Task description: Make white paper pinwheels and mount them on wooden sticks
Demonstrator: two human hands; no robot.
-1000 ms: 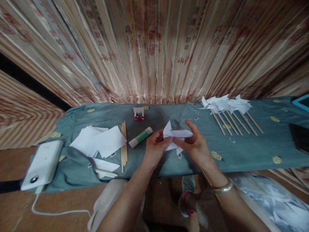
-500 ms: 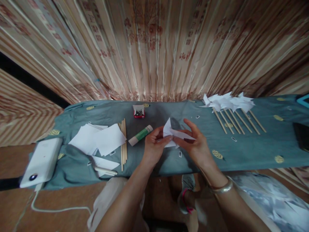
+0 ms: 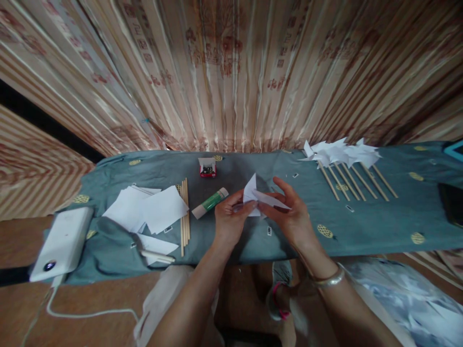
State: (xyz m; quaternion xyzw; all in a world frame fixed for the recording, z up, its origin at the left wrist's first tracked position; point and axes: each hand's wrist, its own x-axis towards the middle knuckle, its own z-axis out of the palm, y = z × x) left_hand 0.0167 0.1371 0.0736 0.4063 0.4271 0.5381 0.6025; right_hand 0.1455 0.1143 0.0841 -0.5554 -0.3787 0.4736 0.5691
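Observation:
Between my two hands, a white paper pinwheel [image 3: 249,189] is held just above the table, its blades curled toward the middle. My left hand [image 3: 233,214] pinches it near the centre, thumb on top. From the other side my right hand [image 3: 287,209] grips a lower blade with the thumb, while its index finger sticks out free. A green and white glue stick [image 3: 210,203] lies left of my left hand. Behind it stands a small red open box [image 3: 208,168] with shiny metal pieces inside.
Wooden sticks [image 3: 185,217] and white paper sheets [image 3: 159,207] lie at left, with a white pen-like tool [image 3: 158,256] and a white power bank-like device [image 3: 63,241]. Several finished pinwheels [image 3: 343,153] rest at back right. A pleated curtain [image 3: 231,96] hangs behind the green-clothed table [image 3: 369,231].
Both hands and the pinwheel have shifted very slightly left and up. The grip looks the same, and the things on the table stay in place.

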